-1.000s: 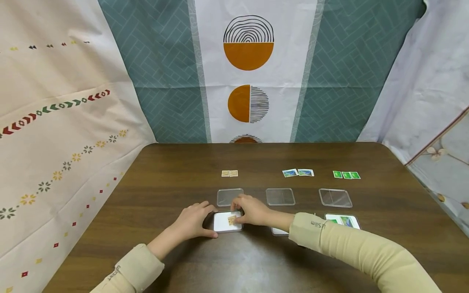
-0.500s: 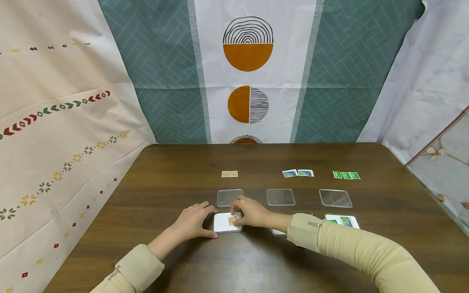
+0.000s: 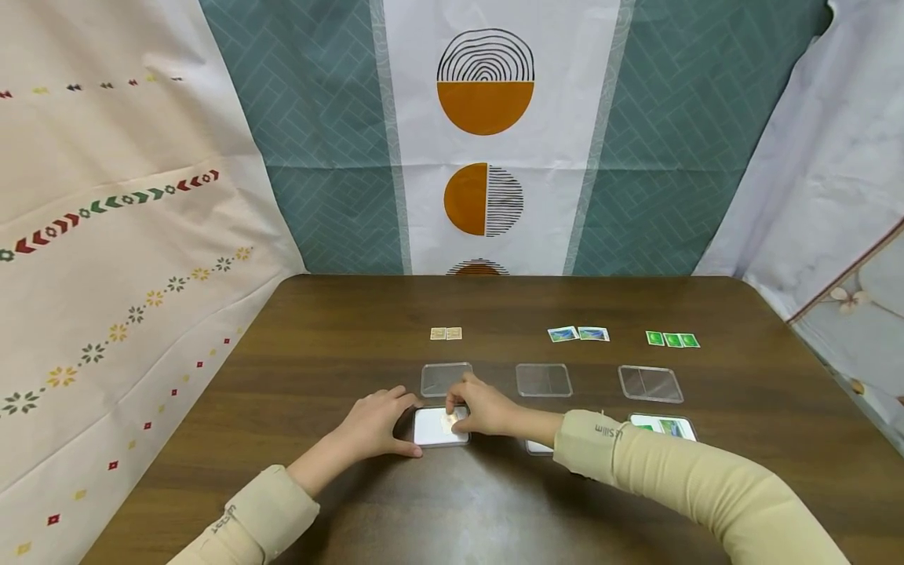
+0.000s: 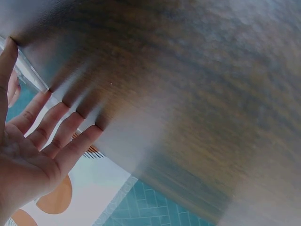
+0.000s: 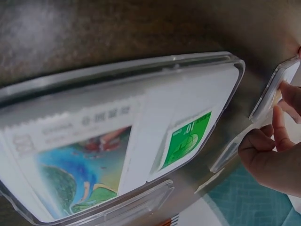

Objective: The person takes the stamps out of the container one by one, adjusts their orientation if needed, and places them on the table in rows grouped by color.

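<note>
A pale, washed-out stamp (image 3: 448,424), partly covered by fingertips, is pinched by the right hand (image 3: 486,406) over a white case (image 3: 429,428), nearer the tabletop's (image 3: 339,310) left edge than its right. The left hand (image 3: 376,424), fingers extended, touches the case. Clear lids (image 3: 544,380) and green stamps (image 3: 673,340) lie beyond; the right sleeve (image 3: 657,467) partly hides another case (image 3: 538,448).

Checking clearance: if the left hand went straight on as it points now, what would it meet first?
Most likely the white-lined case: the left hand brackets its left end, though exact contact is hard to judge. Next would probably be the right hand, at the case's right end.
</note>
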The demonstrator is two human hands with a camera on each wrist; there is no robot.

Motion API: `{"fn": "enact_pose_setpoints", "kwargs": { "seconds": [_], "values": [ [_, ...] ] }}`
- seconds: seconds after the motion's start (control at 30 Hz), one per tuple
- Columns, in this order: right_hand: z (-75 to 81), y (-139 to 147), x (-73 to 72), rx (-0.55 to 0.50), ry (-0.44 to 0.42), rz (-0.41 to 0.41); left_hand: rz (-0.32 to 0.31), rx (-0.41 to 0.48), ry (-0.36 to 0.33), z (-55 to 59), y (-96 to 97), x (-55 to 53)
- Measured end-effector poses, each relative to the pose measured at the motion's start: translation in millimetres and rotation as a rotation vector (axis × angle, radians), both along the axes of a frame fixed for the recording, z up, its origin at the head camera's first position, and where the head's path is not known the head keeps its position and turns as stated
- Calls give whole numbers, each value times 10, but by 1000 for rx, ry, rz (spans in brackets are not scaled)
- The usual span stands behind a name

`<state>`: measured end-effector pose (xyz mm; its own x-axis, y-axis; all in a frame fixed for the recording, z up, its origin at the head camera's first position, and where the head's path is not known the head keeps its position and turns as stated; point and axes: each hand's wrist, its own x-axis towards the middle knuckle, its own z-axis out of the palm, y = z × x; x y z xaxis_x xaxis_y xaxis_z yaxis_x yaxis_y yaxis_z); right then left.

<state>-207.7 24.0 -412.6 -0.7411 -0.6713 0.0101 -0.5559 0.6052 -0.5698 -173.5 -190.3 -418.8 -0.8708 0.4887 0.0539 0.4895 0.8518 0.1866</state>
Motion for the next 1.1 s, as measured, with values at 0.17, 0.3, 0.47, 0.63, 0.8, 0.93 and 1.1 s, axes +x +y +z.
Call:
{"fn": "enact_pose_setpoints", "kwargs": {
  "seconds": [0.17,0.3,0.47,0.63,0.8,0.93,1.1],
  "values": [
    [18,11,-15,-8,-2,-8,3,-5,1,29,21,-19],
    [8,19,-24,-31,8,-10,-5,-4,5,40,31,-20],
    [-1,30,-13,-74,-10,-26,-15,-2,15,45,41,-28],
    [4,36,8,-103,-23,-46,-19,-2,16,50,57,-43],
    [-12,15,25,-112,-37,-51,-1,-2,7,34,43,-24],
    [-27,2,40,-125,-38,-48,10,-2,6,10,29,4],
    [-23,19,47,-158,-36,-39,10,-3,6,-5,34,16]
  ]
}}
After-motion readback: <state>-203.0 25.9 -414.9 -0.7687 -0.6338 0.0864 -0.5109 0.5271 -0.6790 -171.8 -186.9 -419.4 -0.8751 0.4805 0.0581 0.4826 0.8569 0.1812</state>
